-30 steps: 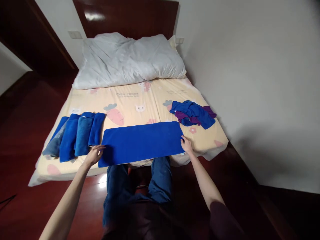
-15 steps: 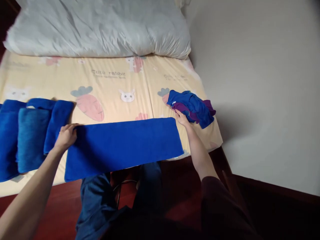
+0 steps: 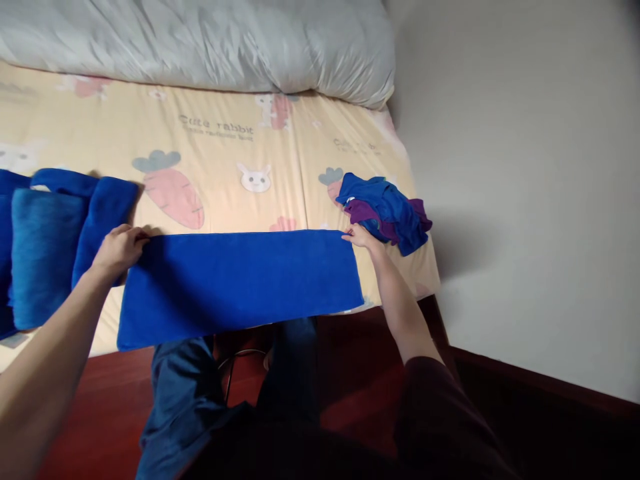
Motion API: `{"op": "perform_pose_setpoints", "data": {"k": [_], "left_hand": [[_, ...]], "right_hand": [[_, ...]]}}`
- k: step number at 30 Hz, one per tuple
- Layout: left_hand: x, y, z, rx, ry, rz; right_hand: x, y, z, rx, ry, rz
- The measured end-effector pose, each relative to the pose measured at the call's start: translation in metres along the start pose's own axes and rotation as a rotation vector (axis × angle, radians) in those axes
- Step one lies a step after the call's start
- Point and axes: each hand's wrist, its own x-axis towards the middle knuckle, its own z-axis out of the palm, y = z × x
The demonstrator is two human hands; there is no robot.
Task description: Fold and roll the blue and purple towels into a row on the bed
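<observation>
A blue towel (image 3: 240, 283), folded into a long strip, lies flat along the front edge of the bed. My left hand (image 3: 119, 252) is closed on its far left corner, thumb and fingers pinched together. At the far right corner, my right hand (image 3: 361, 236) pinches the towel's edge between thumb and fingertips. Just beyond my right hand is a crumpled heap of blue and purple cloths (image 3: 385, 210). Left of the towel, several folded blue towels (image 3: 47, 250) sit side by side, partly hidden behind my left hand and forearm.
A yellow bed sheet (image 3: 240, 207) with carrot and rabbit prints covers the bed. Across its back lies a bulky pale grey quilt (image 3: 200, 47). A light wall (image 3: 520, 167) stands on the right, and dark red floor (image 3: 360, 387) shows below the bed edge.
My right hand has moved from beside the cloth heap onto the towel's far right corner and closed on it. The view has shifted slightly; my left hand keeps its corner.
</observation>
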Motion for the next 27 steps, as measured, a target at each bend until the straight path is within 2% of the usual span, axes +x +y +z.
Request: {"op": "perform_pose_setpoints", "data": {"k": [5,8,13,17,19,22,25,27], "left_hand": [[-0.005,0.005,-0.001,0.044,-0.033,0.015],[-0.008,0.015,-0.007,0.070,-0.052,-0.094],[0.001,0.029,-0.011,-0.062,0.027,-0.285],[0.017,0.029,-0.002,-0.136,0.128,-0.364],[0.021,0.028,0.003,-0.160,0.164,-0.398],[0.018,0.030,0.006,-0.161,0.158,-0.353],[0.009,0.037,0.005,-0.119,0.166,-0.171],[0.000,0.044,0.007,-0.133,0.182,-0.029]], "right_hand": [[0.011,0.002,0.003,0.010,-0.005,0.065],[0.021,0.012,0.009,0.041,0.072,0.128],[0.032,0.027,0.024,0.055,0.273,0.230],[0.040,0.028,0.033,-0.020,0.421,0.228],[0.044,0.031,0.036,-0.037,0.445,0.261],[0.044,0.035,0.042,-0.086,0.425,0.270],[0.036,0.024,0.051,-0.193,0.452,0.198],[0.025,0.005,0.060,-0.269,0.474,0.127]]}}
